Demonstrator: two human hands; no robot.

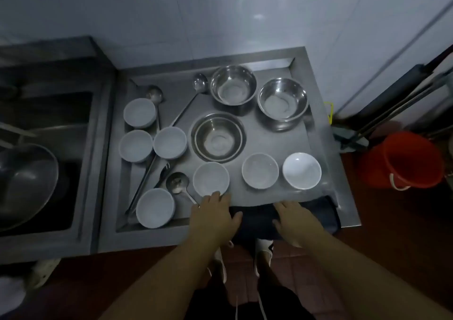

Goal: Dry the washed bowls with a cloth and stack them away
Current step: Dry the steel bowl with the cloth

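Note:
Several white bowls stand on the steel draining tray: one just beyond my left hand, two more to its right, others at the left. Three steel bowls sit further back. A dark cloth lies folded over the tray's front edge. My left hand rests flat by the cloth's left end, fingers spread near the closest white bowl. My right hand lies flat on the cloth, fingers apart.
Long steel ladles and spoons lie among the left bowls. A sink with a large steel basin is at the left. A red bucket stands on the floor at the right, beside mop handles. A white tiled wall is behind.

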